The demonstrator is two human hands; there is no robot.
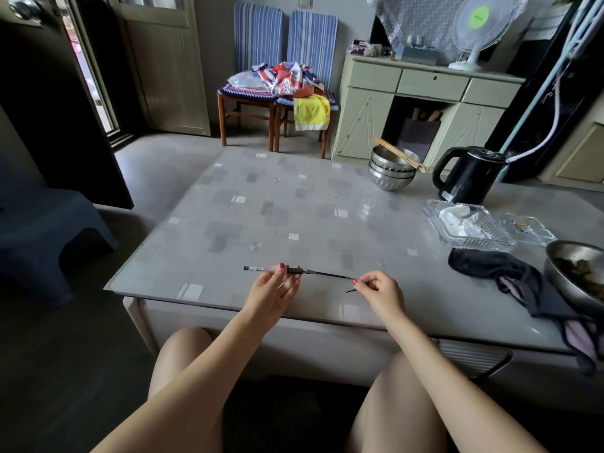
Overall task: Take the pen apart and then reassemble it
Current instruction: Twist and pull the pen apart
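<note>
My left hand (274, 291) pinches the clear pen barrel (261, 269) just behind its dark grip section, holding it level above the near edge of the table (294, 204). A thin dark ink refill (330, 274) sticks out of the grip end toward the right, partly drawn out. My right hand (380, 289) pinches the far end of that refill between thumb and forefinger. A small dark pointed piece (352, 290) pokes out below the fingers of that hand; what it is cannot be told.
Stacked steel bowls with chopsticks (394, 170) and a black kettle (467, 176) stand at the back right. Clear glass trays (467, 223), a dark cloth (510, 279) and a steel bowl of food (578, 273) fill the right side. Two chairs (277, 93) stand beyond the table.
</note>
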